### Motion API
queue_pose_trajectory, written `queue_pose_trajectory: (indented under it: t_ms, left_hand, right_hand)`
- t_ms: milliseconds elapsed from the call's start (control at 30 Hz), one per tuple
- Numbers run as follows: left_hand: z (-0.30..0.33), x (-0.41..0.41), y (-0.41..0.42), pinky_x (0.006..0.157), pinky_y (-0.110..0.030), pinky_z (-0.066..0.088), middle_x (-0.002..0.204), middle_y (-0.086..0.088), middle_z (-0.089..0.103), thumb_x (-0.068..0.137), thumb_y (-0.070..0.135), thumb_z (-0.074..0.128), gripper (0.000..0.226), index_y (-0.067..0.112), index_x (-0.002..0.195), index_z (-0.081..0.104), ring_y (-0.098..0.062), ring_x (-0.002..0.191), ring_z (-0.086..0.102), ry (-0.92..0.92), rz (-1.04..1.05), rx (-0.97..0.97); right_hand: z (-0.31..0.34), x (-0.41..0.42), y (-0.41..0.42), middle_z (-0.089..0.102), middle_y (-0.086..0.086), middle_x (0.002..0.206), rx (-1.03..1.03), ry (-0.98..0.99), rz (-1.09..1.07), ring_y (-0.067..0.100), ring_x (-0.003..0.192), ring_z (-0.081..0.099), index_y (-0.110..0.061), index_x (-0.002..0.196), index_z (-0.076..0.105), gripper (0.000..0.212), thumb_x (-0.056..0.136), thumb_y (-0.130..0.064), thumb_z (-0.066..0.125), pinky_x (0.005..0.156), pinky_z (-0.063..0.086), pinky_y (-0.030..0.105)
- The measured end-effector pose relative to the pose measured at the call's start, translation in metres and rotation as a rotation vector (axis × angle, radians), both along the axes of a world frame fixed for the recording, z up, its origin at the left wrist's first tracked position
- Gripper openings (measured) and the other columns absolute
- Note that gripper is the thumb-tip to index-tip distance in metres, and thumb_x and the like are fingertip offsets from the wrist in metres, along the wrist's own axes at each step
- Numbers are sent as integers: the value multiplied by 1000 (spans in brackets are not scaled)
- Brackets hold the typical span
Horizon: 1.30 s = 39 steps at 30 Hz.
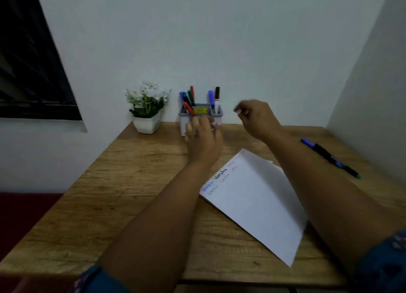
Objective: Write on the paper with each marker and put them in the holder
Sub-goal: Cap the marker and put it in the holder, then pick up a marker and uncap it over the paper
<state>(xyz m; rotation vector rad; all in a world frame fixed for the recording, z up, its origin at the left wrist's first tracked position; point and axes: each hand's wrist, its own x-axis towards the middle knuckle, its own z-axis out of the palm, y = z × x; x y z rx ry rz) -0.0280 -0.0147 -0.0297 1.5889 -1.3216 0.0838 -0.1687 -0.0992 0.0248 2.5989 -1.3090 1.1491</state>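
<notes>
While left hand (203, 136) reached holder (201, 117), fingers curled, grasp blurred, undeterminable; right hand (256, 119) hovered near, loosely curled, empty. Markers (329, 157) lay right of paper (257, 202) on table (109, 182).

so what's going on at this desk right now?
A person is partway through a marker-testing job. Both hands are up near the grey holder at the back of the table: the left hand is right in front of it, the right hand just beside it; both are blurred, and neither clearly holds anything. Several markers already stand in the holder. The paper carries a few written words, and two markers lie at the table's right edge.
</notes>
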Motion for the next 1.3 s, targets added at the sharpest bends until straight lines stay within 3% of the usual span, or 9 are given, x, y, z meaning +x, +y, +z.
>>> queue_pose_trajectory:
  t_ms: [133,300,500,633,867,933,1033,1167,1300]
  left_hand:
    - [-3,-43,15,88,-39,38,104,-5,54,97,35,49,24,14,86,56,-25,107,42,-177,-223,70]
    - [-8,-59,23,94,-35,36,89,7,47,92,43,56,29,22,72,51,-22,106,44,-96,-396,150]
    - [-5,-51,24,93,-38,40,96,5,52,88,38,63,19,23,77,57,-27,111,46,-2,-407,199]
    - [-5,-48,23,101,-54,40,92,6,52,87,39,65,22,30,70,53,-31,112,49,32,-393,196]
    - [-8,-46,20,102,-49,38,95,6,53,88,39,64,20,22,78,61,-25,108,48,-32,-400,198]
    - [-8,-45,19,96,-43,40,95,5,54,88,38,64,20,22,77,60,-25,107,48,-38,-391,195]
    - [-7,-43,18,78,-31,39,97,5,57,89,34,63,14,20,84,63,-22,105,50,-48,-407,183]
    - [-7,-38,15,104,-38,37,129,2,56,96,25,52,34,21,130,52,-20,125,44,-223,-438,168]
    - [-5,-31,11,110,-44,25,143,0,44,101,28,41,39,23,140,42,-23,131,36,-445,-421,200]
  right_hand:
    - [-30,-96,9,61,14,122,273,310,-418,32,111,58,-12,115,67,29,90,-6,54,92,46,35]
    - [-61,-149,23,49,16,139,314,244,-744,32,125,48,-10,135,53,39,97,-8,47,105,42,39]
    - [-67,-146,14,61,16,117,415,45,-766,27,95,59,-4,121,59,29,95,-1,47,75,45,33]
    - [-65,-151,7,60,16,116,420,-38,-833,29,102,58,-5,111,62,23,92,-1,51,89,50,38]
    - [-64,-151,5,62,14,105,440,3,-859,29,98,59,-7,91,63,8,92,-7,55,84,48,37]
    - [-64,-149,7,62,14,102,439,20,-842,29,96,59,-9,77,56,16,93,-8,54,83,50,37]
    - [-58,-142,13,63,14,103,447,64,-774,26,93,59,-6,90,61,12,95,-12,53,76,49,35]
    - [-43,-114,43,57,7,86,429,8,-348,19,73,50,-12,95,57,14,97,-15,44,61,40,30]
    - [-41,-59,63,63,7,103,232,155,128,24,94,59,-12,111,56,19,94,-7,48,74,47,29]
